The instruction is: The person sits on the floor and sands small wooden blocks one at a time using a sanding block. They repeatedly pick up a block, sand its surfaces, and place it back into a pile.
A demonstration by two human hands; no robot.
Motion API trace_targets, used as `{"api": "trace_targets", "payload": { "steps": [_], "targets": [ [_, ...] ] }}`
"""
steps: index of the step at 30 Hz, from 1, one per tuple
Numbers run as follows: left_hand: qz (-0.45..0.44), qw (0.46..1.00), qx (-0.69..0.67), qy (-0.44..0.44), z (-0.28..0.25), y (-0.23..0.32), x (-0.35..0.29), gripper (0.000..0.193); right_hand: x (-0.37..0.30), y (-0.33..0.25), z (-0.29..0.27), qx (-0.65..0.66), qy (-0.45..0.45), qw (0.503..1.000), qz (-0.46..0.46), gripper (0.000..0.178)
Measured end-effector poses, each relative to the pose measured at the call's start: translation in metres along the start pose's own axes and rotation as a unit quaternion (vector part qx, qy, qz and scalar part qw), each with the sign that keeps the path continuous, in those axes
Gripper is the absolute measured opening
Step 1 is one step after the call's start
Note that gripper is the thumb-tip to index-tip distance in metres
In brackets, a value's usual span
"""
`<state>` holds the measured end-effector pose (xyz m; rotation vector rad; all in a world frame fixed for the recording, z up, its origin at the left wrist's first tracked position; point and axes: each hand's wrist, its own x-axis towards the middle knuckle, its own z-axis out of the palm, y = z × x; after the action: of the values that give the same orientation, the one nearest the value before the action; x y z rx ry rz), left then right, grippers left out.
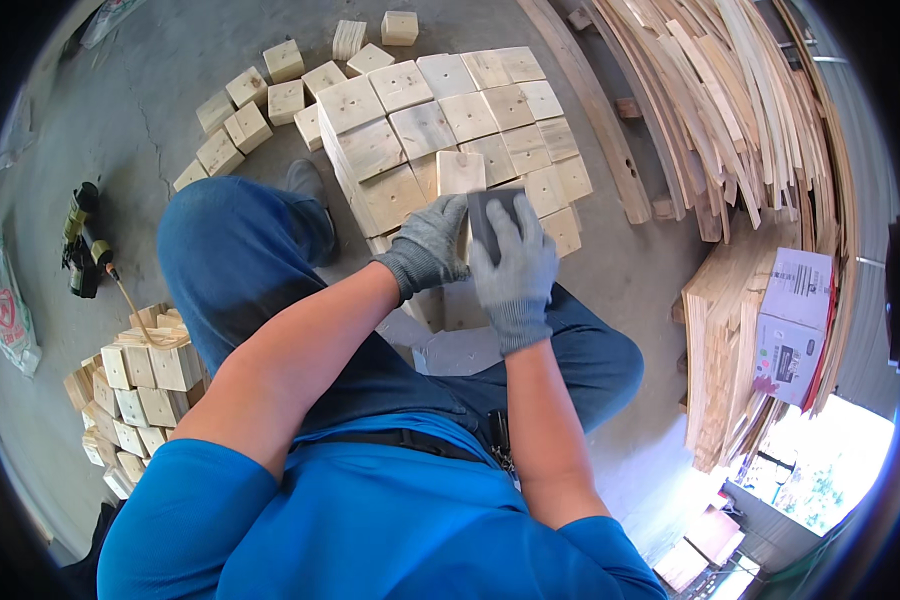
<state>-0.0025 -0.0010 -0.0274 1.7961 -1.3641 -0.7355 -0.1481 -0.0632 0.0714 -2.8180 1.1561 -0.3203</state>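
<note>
Far left on the grey floor (185,70), we note a crumpled plastic bag (12,315), pale with a red mark. Right of it, a green-and-black power tool (80,235); a tan hose (126,297) runs from it onto the smaller stack (160,367) of cut wood, beside the person's bent left leg (220,230). Past the knee, loose blocks (246,127) trail in an uneven line toward the far left corner of the larger stack (400,85).

Left hand (425,245), grey-gloved: above the larger stack's near edge, fingers curled, mostly closed about a pale wooden block (460,173). Whether that block touches those beneath, we cannot tell. Right hand (515,265), also gloved: fingers bent over a dark grey block (478,217), holding it at the wooden block's right side.

Right of the stack, long planks (690,100) lie piled lengthwise. Nearer us, a pale purple carton (795,325) sits beside stacked boards (725,330).
</note>
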Motion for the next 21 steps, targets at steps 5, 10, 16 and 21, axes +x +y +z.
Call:
{"api": "trace_targets", "payload": {
  "steps": [5,10,16,21],
  "targets": [
    [0.022,0.999,-0.025,0.02,-0.002,0.003,-0.001,0.104,0.061,0.002,0.008,0.017,-0.019,0.999,0.041,0.06],
    [0.027,0.999,-0.022,0.039,0.003,-0.007,0.0,0.104,0.035,-0.001,0.005,0.025,0.001,0.999,0.026,0.06],
    [0.003,1.0,-0.002,0.014,-0.004,0.003,-0.003,0.103,-0.055,0.0,-0.017,0.022,-0.016,1.0,-0.009,0.062],
    [0.009,0.999,-0.015,0.031,0.001,-0.001,-0.003,0.1,-0.072,0.001,-0.018,0.032,-0.005,0.999,-0.031,0.065]
  ]
}}
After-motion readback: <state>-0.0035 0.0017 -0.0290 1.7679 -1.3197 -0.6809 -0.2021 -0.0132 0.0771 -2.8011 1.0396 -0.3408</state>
